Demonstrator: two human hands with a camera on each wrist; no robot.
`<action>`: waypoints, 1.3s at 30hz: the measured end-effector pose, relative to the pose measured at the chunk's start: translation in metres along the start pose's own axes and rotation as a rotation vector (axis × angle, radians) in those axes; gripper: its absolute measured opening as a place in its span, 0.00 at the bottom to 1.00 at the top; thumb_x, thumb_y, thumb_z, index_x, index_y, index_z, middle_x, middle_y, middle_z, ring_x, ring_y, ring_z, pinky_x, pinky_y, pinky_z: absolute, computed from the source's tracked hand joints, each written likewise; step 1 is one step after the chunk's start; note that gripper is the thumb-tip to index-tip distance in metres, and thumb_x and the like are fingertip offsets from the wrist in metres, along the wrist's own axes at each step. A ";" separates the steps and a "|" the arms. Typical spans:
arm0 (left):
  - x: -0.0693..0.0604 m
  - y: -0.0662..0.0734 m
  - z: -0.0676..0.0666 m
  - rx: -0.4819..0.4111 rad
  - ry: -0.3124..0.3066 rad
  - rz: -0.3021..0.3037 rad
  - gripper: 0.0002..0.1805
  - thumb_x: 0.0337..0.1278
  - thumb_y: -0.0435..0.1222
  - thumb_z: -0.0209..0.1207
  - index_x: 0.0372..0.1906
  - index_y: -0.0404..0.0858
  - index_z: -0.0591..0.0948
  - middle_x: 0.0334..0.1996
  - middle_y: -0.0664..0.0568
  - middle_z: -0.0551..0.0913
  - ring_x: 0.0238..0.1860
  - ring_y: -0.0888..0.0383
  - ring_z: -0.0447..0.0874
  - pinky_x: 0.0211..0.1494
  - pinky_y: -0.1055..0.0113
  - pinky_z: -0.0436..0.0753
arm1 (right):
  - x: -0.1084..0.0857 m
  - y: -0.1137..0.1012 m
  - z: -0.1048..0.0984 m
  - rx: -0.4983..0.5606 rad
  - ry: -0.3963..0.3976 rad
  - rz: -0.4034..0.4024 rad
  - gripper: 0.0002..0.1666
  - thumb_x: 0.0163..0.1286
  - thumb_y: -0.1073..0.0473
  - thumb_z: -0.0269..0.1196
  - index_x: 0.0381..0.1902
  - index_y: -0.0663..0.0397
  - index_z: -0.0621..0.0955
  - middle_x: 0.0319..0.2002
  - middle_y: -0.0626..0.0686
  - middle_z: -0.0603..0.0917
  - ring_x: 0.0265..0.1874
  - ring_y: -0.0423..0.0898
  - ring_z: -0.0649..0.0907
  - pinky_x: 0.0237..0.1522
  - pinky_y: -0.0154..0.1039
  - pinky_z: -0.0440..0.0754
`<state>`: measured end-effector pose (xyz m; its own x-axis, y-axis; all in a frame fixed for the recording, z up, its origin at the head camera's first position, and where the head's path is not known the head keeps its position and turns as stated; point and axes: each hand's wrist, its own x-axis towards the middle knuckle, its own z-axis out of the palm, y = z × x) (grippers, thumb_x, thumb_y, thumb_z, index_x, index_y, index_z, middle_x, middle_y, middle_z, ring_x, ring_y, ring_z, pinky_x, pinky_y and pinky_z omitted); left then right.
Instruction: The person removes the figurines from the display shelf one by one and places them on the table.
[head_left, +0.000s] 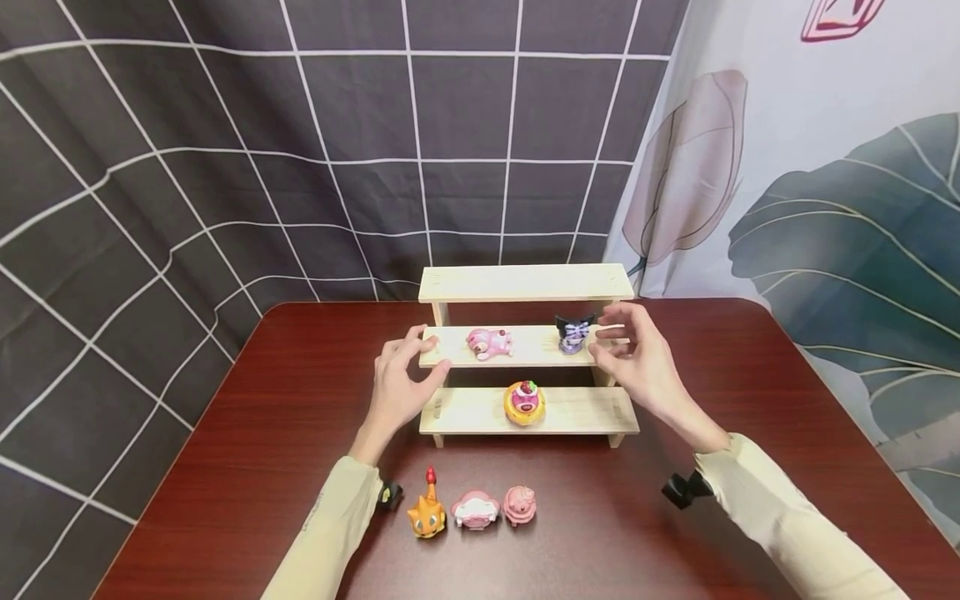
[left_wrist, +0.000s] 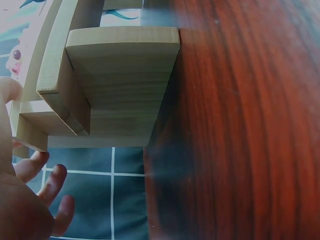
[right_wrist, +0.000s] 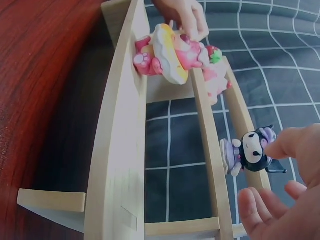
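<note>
A three-step wooden display stand (head_left: 525, 285) stands on the table. My left hand (head_left: 397, 379) grips the left end of its middle step, thumb at the front edge and other fingers spread behind. On that step a pink bear figurine (head_left: 489, 343) lies toward the left. A black-and-purple figurine (head_left: 573, 337) with pointed ears stands near the right end. Beside it is my right hand (head_left: 637, 354), fingers loosely bent with nothing held; in the right wrist view a fingertip overlaps the figurine's head (right_wrist: 252, 147), and contact is unclear. A figurine with a yellow ring (head_left: 524, 403) sits on the lowest step.
In front of the stand, an orange figurine (head_left: 427, 517) with a red-tipped tail, a pink-and-white figurine (head_left: 475, 509) and a round pink figurine (head_left: 519, 505) form a row on the dark red table (head_left: 300, 433). A grey checked curtain (head_left: 465, 108) hangs behind.
</note>
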<state>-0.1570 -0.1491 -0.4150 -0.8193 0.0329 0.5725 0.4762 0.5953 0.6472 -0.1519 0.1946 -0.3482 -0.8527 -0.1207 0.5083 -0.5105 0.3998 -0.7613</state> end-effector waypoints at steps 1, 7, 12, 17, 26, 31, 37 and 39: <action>0.000 0.000 0.000 0.002 0.001 0.000 0.20 0.53 0.40 0.71 0.51 0.38 0.86 0.61 0.43 0.80 0.53 0.45 0.73 0.55 0.41 0.62 | 0.001 0.000 0.000 0.007 -0.006 0.002 0.30 0.56 0.78 0.69 0.57 0.70 0.72 0.47 0.65 0.82 0.43 0.61 0.84 0.37 0.25 0.79; -0.001 0.001 0.000 0.006 -0.004 -0.004 0.20 0.54 0.40 0.70 0.51 0.38 0.86 0.62 0.45 0.79 0.53 0.45 0.73 0.56 0.42 0.62 | 0.006 0.003 0.003 0.024 -0.039 0.020 0.29 0.56 0.79 0.68 0.56 0.72 0.72 0.46 0.66 0.82 0.43 0.61 0.84 0.39 0.28 0.80; -0.001 0.001 0.001 0.003 -0.004 -0.009 0.20 0.53 0.40 0.71 0.51 0.39 0.86 0.62 0.46 0.80 0.53 0.45 0.73 0.56 0.43 0.62 | 0.009 0.004 0.006 0.033 -0.062 0.039 0.29 0.56 0.78 0.68 0.57 0.70 0.73 0.45 0.67 0.81 0.43 0.61 0.83 0.39 0.26 0.79; -0.001 0.001 0.000 -0.001 -0.004 -0.008 0.20 0.54 0.40 0.70 0.52 0.38 0.86 0.62 0.44 0.79 0.53 0.45 0.73 0.56 0.42 0.62 | 0.011 0.007 0.006 0.035 -0.086 0.040 0.29 0.57 0.78 0.68 0.56 0.69 0.74 0.46 0.65 0.80 0.41 0.56 0.83 0.39 0.27 0.79; 0.000 0.000 0.000 0.000 -0.004 -0.007 0.20 0.54 0.41 0.70 0.52 0.38 0.86 0.62 0.44 0.79 0.53 0.45 0.73 0.57 0.41 0.62 | 0.015 0.011 0.007 0.027 -0.125 0.001 0.27 0.57 0.79 0.68 0.55 0.68 0.76 0.43 0.64 0.83 0.40 0.58 0.84 0.37 0.28 0.80; 0.000 0.000 0.000 -0.002 -0.001 -0.002 0.20 0.54 0.40 0.70 0.52 0.38 0.86 0.61 0.42 0.79 0.53 0.44 0.73 0.55 0.41 0.62 | 0.018 0.012 0.008 0.012 -0.142 -0.005 0.27 0.57 0.79 0.68 0.55 0.66 0.77 0.40 0.64 0.85 0.40 0.57 0.84 0.37 0.28 0.80; 0.000 -0.001 0.000 0.002 -0.004 -0.006 0.20 0.54 0.40 0.70 0.52 0.38 0.86 0.61 0.43 0.79 0.53 0.45 0.73 0.55 0.42 0.62 | 0.020 0.012 0.008 0.014 -0.164 0.007 0.26 0.57 0.78 0.68 0.54 0.66 0.78 0.38 0.62 0.84 0.38 0.55 0.83 0.37 0.28 0.80; 0.000 -0.001 0.000 0.004 -0.005 -0.007 0.20 0.54 0.40 0.70 0.52 0.38 0.86 0.62 0.44 0.79 0.53 0.45 0.73 0.56 0.42 0.62 | 0.021 0.012 0.008 0.011 -0.170 0.012 0.25 0.57 0.78 0.68 0.54 0.66 0.78 0.36 0.61 0.83 0.36 0.54 0.83 0.36 0.28 0.80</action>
<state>-0.1575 -0.1493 -0.4154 -0.8240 0.0324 0.5657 0.4692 0.5987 0.6492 -0.1767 0.1899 -0.3502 -0.8648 -0.2680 0.4246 -0.5005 0.3921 -0.7719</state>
